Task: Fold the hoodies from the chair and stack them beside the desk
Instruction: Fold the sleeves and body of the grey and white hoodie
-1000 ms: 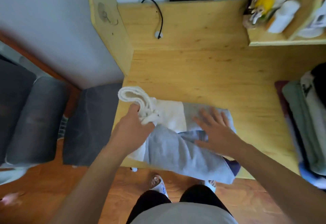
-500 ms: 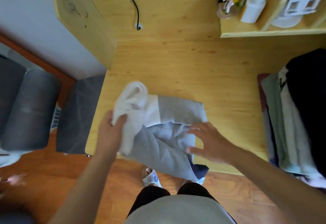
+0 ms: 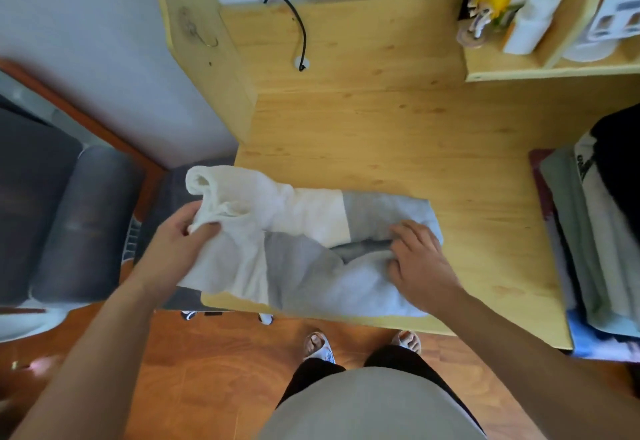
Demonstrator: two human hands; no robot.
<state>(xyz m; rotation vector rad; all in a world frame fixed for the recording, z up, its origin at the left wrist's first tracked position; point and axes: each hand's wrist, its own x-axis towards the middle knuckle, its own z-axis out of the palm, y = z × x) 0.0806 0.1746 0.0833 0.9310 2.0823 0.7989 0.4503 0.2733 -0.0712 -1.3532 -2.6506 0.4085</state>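
A half-folded white-and-grey hoodie (image 3: 304, 245) lies bunched on the wooden desk's (image 3: 398, 135) near edge.

Both bare forearms reach forward and slightly inward from the lower corners. The left hand (image 3: 180, 242) is curled, thumb and fingers pinching a bunch of cloth, knuckles up. The right hand (image 3: 420, 259) lies palm down, its fingers bent and tips tucked into a fold of fabric.
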